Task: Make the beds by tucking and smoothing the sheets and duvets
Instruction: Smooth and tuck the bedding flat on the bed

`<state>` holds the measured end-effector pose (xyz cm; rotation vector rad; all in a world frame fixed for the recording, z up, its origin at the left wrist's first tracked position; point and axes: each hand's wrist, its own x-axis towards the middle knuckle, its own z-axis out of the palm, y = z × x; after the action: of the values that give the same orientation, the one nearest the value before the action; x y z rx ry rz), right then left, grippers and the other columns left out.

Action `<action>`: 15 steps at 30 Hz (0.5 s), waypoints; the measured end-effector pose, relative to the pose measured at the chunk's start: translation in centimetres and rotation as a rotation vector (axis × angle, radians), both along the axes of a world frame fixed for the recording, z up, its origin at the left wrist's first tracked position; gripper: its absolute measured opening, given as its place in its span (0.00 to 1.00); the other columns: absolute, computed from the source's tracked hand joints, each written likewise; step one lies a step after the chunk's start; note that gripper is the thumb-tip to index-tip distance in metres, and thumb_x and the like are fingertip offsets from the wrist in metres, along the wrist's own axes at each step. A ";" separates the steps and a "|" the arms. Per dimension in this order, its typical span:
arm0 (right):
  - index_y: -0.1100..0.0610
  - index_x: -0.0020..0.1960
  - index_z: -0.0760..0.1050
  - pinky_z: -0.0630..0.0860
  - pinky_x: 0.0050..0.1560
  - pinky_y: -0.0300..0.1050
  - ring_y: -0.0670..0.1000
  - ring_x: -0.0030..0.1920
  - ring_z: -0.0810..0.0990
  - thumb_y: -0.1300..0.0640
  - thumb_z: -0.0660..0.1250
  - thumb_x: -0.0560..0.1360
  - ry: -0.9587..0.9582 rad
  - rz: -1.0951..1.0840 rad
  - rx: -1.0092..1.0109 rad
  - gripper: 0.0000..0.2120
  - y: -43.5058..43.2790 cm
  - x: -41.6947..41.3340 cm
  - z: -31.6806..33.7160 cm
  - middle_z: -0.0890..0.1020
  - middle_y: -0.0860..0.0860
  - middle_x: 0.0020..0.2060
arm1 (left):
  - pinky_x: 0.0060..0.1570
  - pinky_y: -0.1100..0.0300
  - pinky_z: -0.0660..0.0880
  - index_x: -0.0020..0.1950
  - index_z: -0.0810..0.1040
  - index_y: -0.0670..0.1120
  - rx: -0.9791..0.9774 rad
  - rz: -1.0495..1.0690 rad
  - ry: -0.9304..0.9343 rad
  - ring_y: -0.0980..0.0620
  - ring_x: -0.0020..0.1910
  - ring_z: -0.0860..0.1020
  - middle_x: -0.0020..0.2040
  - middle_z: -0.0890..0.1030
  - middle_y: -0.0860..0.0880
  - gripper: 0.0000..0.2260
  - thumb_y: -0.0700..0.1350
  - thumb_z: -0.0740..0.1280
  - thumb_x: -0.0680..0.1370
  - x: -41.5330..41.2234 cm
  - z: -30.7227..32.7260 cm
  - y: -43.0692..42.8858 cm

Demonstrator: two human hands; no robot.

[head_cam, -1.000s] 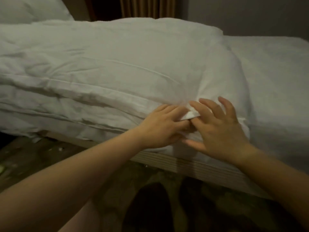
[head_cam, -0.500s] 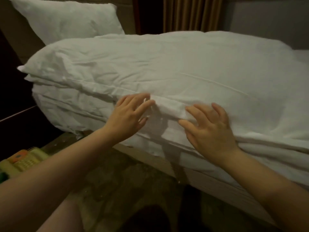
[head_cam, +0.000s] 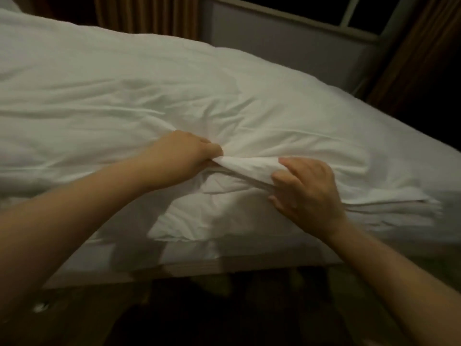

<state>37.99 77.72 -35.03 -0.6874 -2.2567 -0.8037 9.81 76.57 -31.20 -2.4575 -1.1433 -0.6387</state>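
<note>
Here, I bunch the white duvet (head_cam: pixel 149 83) at the bed's (head_cam: pixel 249 260) near edge.
My left hand (head_cam: pixel 184 156) clenches one end of a raised fold (head_cam: pixel 247 166); my right hand (head_cam: pixel 306 188) pinches the other.

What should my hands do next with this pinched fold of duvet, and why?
Probably draw the fold toward yourself and down. The left hand and right hand both grip it, and creases fan out across the duvet from that grip.
</note>
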 end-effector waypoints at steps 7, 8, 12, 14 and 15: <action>0.59 0.58 0.77 0.79 0.37 0.51 0.62 0.41 0.83 0.60 0.61 0.72 -0.022 -0.193 -0.253 0.15 -1.3 -2.6 3.5 0.84 0.61 0.46 | 0.38 0.55 0.67 0.48 0.77 0.43 -0.093 -0.082 0.040 0.39 0.41 0.79 0.42 0.80 0.42 0.26 0.62 0.49 0.77 0.0 0.8 0.6; 0.61 0.59 0.78 0.79 0.39 0.52 0.63 0.42 0.83 0.59 0.60 0.73 -0.003 -0.233 -0.305 0.17 -1.4 -2.8 4.5 0.83 0.62 0.47 | 0.38 0.54 0.66 0.48 0.75 0.43 -0.123 -0.057 0.039 0.39 0.42 0.78 0.42 0.79 0.41 0.24 0.61 0.52 0.78 0.2 1.4 0.4; 0.63 0.53 0.80 0.77 0.40 0.47 0.61 0.42 0.82 0.61 0.58 0.72 0.023 -0.114 -0.113 0.16 -3.4 -0.8 6.1 0.84 0.60 0.45 | 0.31 0.60 0.64 0.41 0.76 0.41 0.000 -0.189 -0.100 0.45 0.28 0.75 0.31 0.77 0.44 0.21 0.56 0.54 0.77 0.4 2.4 -3.5; 0.62 0.51 0.81 0.76 0.35 0.47 0.60 0.38 0.81 0.62 0.59 0.73 -0.021 -0.056 -0.084 0.14 -4.0 0.1 4.1 0.84 0.59 0.42 | 0.31 0.57 0.67 0.46 0.78 0.42 -0.041 -0.146 -0.042 0.43 0.32 0.77 0.35 0.79 0.44 0.23 0.57 0.50 0.76 1.1 0.9 -4.6; 0.61 0.51 0.81 0.77 0.33 0.47 0.61 0.36 0.81 0.62 0.59 0.72 -0.033 -0.050 -0.117 0.14 -3.7 0.3 2.7 0.84 0.58 0.41 | 0.34 0.55 0.69 0.50 0.78 0.43 -0.082 -0.078 0.013 0.42 0.37 0.79 0.40 0.80 0.43 0.25 0.58 0.49 0.77 1.7 -0.4 -4.7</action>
<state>38.32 74.04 -32.37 -0.7931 -2.3394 -0.7154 11.50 71.84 -31.57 -2.5829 -1.0939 -0.6080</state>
